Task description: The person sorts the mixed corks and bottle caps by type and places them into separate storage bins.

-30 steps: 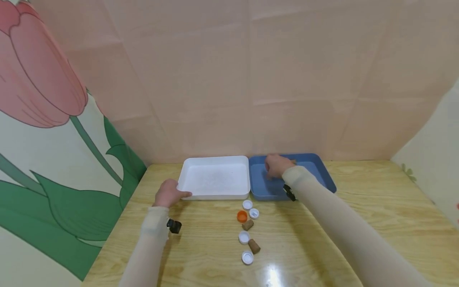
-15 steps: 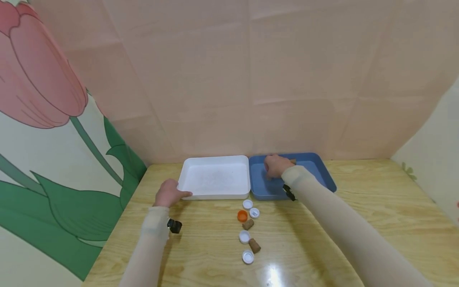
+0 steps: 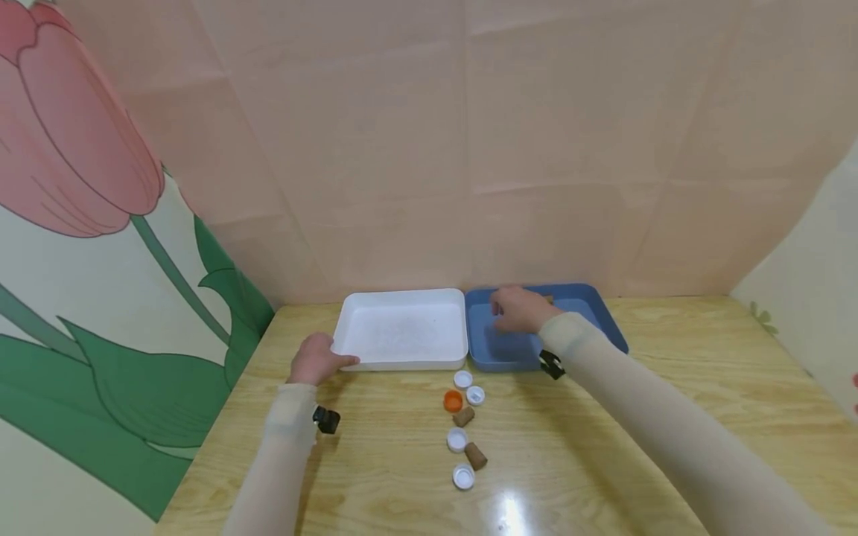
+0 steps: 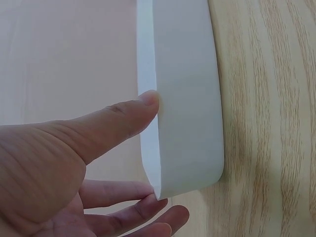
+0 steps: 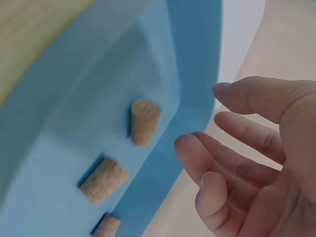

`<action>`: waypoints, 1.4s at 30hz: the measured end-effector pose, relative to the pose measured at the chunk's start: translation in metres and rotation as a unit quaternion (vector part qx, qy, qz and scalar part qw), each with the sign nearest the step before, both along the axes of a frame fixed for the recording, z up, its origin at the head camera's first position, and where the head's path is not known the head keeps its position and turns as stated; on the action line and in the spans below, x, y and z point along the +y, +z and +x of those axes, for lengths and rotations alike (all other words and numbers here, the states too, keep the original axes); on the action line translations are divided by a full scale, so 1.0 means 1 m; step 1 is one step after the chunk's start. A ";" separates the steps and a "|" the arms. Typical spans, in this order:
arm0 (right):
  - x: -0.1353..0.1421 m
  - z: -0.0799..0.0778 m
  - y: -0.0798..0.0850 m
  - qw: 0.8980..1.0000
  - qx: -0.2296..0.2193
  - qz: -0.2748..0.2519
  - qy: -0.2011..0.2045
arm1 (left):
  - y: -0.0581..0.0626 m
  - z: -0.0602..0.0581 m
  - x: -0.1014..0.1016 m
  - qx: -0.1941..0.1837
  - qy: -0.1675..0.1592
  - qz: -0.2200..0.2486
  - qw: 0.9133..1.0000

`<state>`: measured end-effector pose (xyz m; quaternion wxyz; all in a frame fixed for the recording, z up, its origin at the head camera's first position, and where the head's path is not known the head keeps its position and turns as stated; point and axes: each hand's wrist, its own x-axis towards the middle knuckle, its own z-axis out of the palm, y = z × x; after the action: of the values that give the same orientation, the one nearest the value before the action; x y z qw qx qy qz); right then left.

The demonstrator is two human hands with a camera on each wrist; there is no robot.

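Note:
My left hand (image 3: 315, 360) holds the near left corner of a white tray (image 3: 345, 366). In the left wrist view the thumb lies on the tray's rim and the fingers reach round its corner. Over a blue tray (image 3: 603, 320) hovers my right hand (image 3: 520, 308), its fingers loosely bent with nothing between them. Inside that tray, the right wrist view shows a cork (image 5: 145, 121), a second cork (image 5: 104, 180) and part of a third cork (image 5: 106, 226) on the floor, beside the fingers. In the head view the right hand hides most of them.
The two trays stand side by side against the covered wall. In front of them on the wooden table lie several white caps (image 3: 457, 439), an orange cap (image 3: 453, 401) and two corks, one cork (image 3: 476, 455) nearer me and another cork (image 3: 464, 417) farther.
My right hand has lifted a little from the blue tray's floor, and its wrist has shifted slightly right. The left hand keeps its place on the white tray.

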<state>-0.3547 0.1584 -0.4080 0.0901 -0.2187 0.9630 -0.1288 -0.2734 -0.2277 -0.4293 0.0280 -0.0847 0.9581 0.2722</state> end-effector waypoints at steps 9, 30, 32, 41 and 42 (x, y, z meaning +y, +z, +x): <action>-0.017 0.049 0.010 0.997 0.037 -0.026 0.070 | -0.001 0.001 -0.001 -0.005 -0.002 -0.002 1.000; -0.050 0.135 -0.021 0.978 0.085 -0.037 0.189 | -0.003 0.000 -0.003 0.005 -0.012 -0.012 1.000; -0.051 0.137 -0.026 0.978 0.086 -0.037 0.186 | -0.003 0.000 -0.002 0.006 -0.013 -0.013 1.000; -0.056 0.140 -0.039 0.970 0.121 -0.045 0.208 | -0.002 0.001 -0.003 0.000 -0.009 -0.012 1.000; -0.057 0.140 -0.040 0.969 0.121 -0.047 0.209 | -0.002 0.001 -0.003 0.000 -0.009 -0.012 1.000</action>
<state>-0.2149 0.1018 -0.4483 -0.0127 -0.4330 0.8927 -0.1244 -0.2727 -0.2305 -0.4315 0.0297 -0.0761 0.9621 0.2602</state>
